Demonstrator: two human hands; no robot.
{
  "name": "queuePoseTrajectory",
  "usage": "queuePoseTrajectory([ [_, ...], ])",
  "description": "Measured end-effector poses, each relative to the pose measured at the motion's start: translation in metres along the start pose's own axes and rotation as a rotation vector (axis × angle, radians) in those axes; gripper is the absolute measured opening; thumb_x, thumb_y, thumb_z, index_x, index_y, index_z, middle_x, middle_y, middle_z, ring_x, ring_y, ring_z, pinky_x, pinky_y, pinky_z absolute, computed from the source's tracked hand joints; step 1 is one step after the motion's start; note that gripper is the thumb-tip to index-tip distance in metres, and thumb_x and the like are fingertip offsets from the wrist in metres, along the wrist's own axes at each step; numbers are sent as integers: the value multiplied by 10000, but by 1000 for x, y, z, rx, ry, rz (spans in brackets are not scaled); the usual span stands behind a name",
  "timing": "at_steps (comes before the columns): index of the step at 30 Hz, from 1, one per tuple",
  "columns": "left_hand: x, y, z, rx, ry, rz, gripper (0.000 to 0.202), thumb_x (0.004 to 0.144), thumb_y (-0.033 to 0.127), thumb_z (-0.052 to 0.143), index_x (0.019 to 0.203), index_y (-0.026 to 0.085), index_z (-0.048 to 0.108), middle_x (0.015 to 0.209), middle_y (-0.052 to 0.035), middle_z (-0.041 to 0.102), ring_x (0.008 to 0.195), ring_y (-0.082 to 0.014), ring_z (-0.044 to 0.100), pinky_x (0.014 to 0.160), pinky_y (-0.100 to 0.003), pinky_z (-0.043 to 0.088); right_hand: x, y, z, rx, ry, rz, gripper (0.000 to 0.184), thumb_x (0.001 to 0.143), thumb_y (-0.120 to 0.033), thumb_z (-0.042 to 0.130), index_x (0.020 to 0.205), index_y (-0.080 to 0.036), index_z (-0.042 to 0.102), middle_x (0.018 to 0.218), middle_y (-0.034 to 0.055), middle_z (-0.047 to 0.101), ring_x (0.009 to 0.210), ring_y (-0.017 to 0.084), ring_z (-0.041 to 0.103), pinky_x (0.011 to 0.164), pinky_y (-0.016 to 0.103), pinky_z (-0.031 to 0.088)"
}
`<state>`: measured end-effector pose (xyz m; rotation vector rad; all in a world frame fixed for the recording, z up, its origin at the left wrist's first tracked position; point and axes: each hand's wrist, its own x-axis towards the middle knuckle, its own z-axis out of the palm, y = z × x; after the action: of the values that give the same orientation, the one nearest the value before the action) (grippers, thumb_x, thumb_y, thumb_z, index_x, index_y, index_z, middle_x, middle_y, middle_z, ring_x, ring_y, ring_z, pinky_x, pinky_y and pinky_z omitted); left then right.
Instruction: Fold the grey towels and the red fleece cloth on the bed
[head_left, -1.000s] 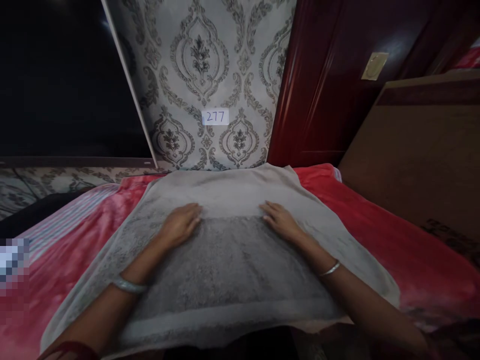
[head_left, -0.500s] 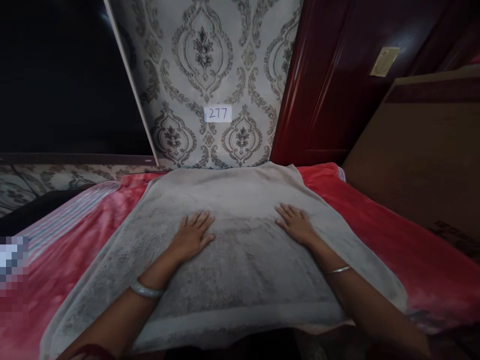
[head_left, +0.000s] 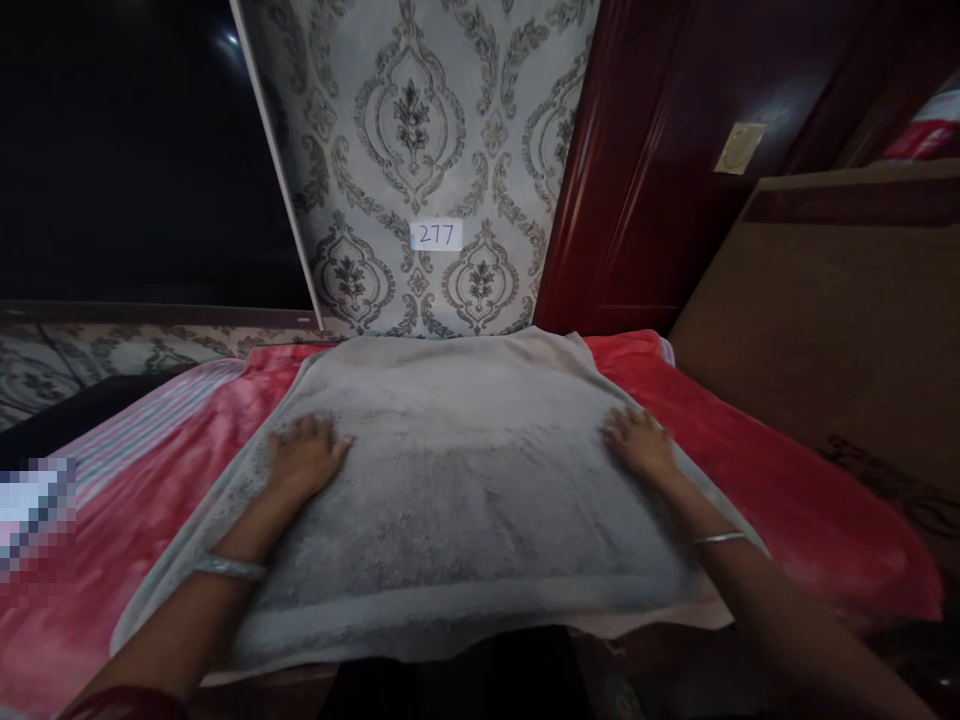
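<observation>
A grey plush towel (head_left: 450,500) lies spread out over a red blanket (head_left: 720,440), with its near edge at the front of the surface. Flat on the towel's left part rests my left hand (head_left: 306,455), fingers spread, slightly blurred. My right hand (head_left: 641,445) lies palm down near the towel's right edge, its fingers also stretched out. Neither hand grasps anything. A pale bangle (head_left: 229,567) circles the left wrist, and a thin silver one (head_left: 718,538) the right.
Behind the surface stands a patterned wall with a paper label reading 277 (head_left: 436,235). A large dark screen (head_left: 135,160) is at left. To the right are a dark red door panel (head_left: 637,150) and a big cardboard box (head_left: 840,300). Striped cloth (head_left: 165,410) shows at left.
Both hands have slid outward over the towel, the left one to the left and the right one to the right. The towel stays spread out, and the view has shifted a little.
</observation>
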<state>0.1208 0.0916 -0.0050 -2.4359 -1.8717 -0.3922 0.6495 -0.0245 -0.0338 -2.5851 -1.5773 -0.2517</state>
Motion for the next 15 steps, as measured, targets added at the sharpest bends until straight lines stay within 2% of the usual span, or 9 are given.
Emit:
queuePoseTrajectory([
  [2,0,43,8,7,-93,112,634,958,538,304,1481,211,451,1594,-144,351,1472,-355,287,1143,-619,248,-17,-66,-9,85,10,-249,540,1006,-344,302,1526,-223,388,1612,110,299,1477,299,275,1110,563,358],
  [4,-6,89,19,-33,-182,372,635,969,542,309,1529,250,370,1633,-103,277,1504,-314,232,1184,-586,202,-39,-129,-11,164,-49,-456,561,1006,-318,317,1563,-256,307,1642,76,220,1493,269,241,1150,539,305],
  [5,-11,109,25,-57,-212,451,636,972,545,316,1541,262,345,1633,-97,274,1506,-313,228,1189,-594,188,-50,-154,-10,192,-87,-542,575,1008,-328,322,1577,-255,271,1648,73,201,1499,261,227,1165,533,279],
  [7,-21,137,36,-60,-229,499,671,962,568,358,1556,258,313,1639,-112,242,1515,-351,178,1179,-656,140,-68,-187,-6,208,-122,-614,582,1009,-359,324,1579,-253,267,1651,73,184,1511,287,179,1169,590,228],
  [8,-26,144,40,-62,-217,506,682,959,577,370,1558,258,306,1643,-115,225,1517,-365,156,1170,-680,126,-73,-194,-4,208,-132,-632,583,1010,-374,318,1579,-255,268,1653,70,177,1514,297,161,1167,610,211],
  [10,-32,147,45,-68,-183,513,686,955,598,375,1555,273,312,1650,-108,205,1520,-376,131,1162,-702,116,-76,-192,0,200,-136,-643,582,1013,-414,307,1577,-275,272,1656,54,166,1516,305,145,1169,623,189],
  [13,-35,138,43,-80,-185,520,663,956,616,362,1544,312,333,1651,-81,214,1522,-365,139,1168,-692,136,-68,-163,3,175,-142,-585,609,1008,-514,310,1577,-302,265,1657,42,172,1516,303,146,1177,607,180],
  [15,-37,129,38,-74,-207,487,667,954,623,363,1545,316,330,1651,-65,212,1524,-366,121,1173,-693,122,-62,-133,6,150,-135,-473,630,1002,-558,302,1577,-304,263,1654,46,185,1514,309,150,1169,614,192],
])
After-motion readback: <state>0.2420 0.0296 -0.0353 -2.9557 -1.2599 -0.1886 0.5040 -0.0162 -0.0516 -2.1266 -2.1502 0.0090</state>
